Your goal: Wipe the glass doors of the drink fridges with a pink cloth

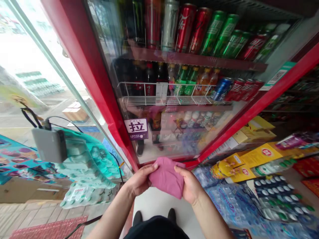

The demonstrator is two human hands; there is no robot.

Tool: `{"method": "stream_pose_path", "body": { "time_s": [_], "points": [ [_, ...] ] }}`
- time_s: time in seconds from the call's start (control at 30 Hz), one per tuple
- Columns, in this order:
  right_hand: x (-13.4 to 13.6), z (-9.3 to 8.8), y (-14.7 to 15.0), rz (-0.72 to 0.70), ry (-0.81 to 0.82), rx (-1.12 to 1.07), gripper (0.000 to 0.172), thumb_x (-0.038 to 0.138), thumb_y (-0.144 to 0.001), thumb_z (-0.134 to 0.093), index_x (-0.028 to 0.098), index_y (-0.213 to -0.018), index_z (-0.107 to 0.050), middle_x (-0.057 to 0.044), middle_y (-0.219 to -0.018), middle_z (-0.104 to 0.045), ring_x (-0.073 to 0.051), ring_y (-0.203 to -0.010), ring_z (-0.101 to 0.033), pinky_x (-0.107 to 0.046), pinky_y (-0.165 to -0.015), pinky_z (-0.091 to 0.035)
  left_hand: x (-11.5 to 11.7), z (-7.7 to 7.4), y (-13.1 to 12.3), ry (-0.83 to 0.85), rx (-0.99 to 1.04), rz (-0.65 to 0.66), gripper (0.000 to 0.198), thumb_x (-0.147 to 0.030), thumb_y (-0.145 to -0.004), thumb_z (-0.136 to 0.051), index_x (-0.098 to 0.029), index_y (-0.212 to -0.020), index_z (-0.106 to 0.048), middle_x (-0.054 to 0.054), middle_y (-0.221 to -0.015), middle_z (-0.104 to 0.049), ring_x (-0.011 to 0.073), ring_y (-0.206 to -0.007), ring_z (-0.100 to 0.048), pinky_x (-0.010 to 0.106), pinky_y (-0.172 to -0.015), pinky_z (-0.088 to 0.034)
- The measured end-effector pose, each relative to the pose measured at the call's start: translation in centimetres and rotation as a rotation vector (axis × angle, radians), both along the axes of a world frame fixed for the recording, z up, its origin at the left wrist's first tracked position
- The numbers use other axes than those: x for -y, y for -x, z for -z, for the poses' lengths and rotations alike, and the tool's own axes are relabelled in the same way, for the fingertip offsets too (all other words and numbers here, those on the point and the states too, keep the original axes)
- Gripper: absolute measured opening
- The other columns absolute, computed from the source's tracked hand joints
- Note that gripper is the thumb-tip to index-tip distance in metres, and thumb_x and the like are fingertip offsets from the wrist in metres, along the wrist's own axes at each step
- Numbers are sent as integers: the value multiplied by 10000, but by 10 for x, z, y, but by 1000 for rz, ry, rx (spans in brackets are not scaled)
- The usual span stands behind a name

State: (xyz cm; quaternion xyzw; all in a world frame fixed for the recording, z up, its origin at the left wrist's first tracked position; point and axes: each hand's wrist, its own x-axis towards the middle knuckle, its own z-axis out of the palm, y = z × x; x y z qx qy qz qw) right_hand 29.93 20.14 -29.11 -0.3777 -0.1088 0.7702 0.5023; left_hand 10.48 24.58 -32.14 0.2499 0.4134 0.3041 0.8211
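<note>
A folded pink cloth (166, 177) is stretched between my two hands, low in front of a glass-door drinks fridge. My left hand (141, 179) pinches its left edge, thumb on top and fingers underneath. On the opposite side my right hand (189, 185) grips the right edge in the same way. The fridge door (171, 136) stands closed behind the cloth, with a red frame (99, 89) and a purple-and-white pull sign (136, 128) at its lower left. Neither hand touches the glass.
Cans and bottles fill the fridge shelves, one fronted by a white wire rack (174, 99). Wrapped water bottles (231, 202) and yellow boxes (261, 156) lie at right. To the left are a grey power bank (49, 145) with cables and green-wrapped bottle packs (82, 166).
</note>
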Motion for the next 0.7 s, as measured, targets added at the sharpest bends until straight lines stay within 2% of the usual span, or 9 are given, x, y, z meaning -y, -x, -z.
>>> {"method": "stream_pose_path", "body": {
  "time_s": [0.07,0.13,0.23,0.33,0.4,0.5,0.6,0.7],
  "points": [
    [-5,9,-20,21,-26,102,461,413,-715,-971,151,-1073,-845,-145,-1062,-880,-361,-1187,-806,-507,-1104,-586,-1,-7,-15,-31,10,-14,558,-482,-637,-1056,-104,-974,-820,143,-924,-833,207,-782,-765,323,-803,-603],
    [-12,24,-40,71,-79,295,520,465,-714,-985,156,-1106,-838,-131,-1057,-880,-356,-1137,-817,-495,-1082,-595,-1,-16,-31,-95,16,-68,553,-494,-612,-1066,-116,-933,-820,123,-902,-836,204,-784,-776,313,-836,-607],
    [-25,46,-62,149,-206,726,573,540,-701,-985,197,-1134,-831,-119,-1124,-862,-356,-1109,-797,-483,-1044,-604,-5,-32,-54,-195,4,-136,607,-554,-618,-1054,-124,-975,-819,124,-932,-844,232,-801,-791,336,-838,-616],
    [-35,50,-67,292,-383,1045,543,542,-724,-977,238,-1149,-830,-127,-1220,-815,-350,-1209,-731,-443,-1082,-569,-12,-51,-68,-277,-26,-200,633,-584,-653,-1035,-137,-1040,-807,119,-975,-846,244,-841,-797,340,-842,-617],
    [-38,39,-64,344,-401,1014,570,578,-775,-954,238,-1208,-807,-138,-1278,-792,-333,-1256,-707,-411,-1069,-568,-17,-66,-70,-281,-23,-253,638,-577,-659,-1034,-147,-1068,-800,112,-990,-844,241,-858,-796,330,-836,-613],
    [-43,5,-59,238,-357,669,666,664,-818,-917,235,-1303,-760,-135,-1294,-807,-322,-1288,-726,-420,-1035,-597,-22,-88,-65,-234,51,-275,587,-480,-663,-1045,-144,-1079,-803,118,-959,-836,240,-823,-792,339,-835,-610],
    [-46,-35,-56,104,-518,393,606,725,-933,-781,260,-1321,-763,-121,-1247,-825,-337,-1310,-735,-496,-1040,-616,-24,-103,-60,-209,128,-200,502,-390,-684,-1030,-128,-1054,-815,134,-920,-826,247,-788,-791,354,-837,-608],
    [-44,-65,-48,125,-672,391,472,613,-1038,-720,270,-1361,-734,-104,-1344,-769,-302,-1268,-734,-490,-1032,-638,-28,-106,-64,-223,168,-162,498,-408,-674,-1024,-123,-1027,-818,151,-908,-819,310,-868,-814,405,-875,-620]
  ]
}}
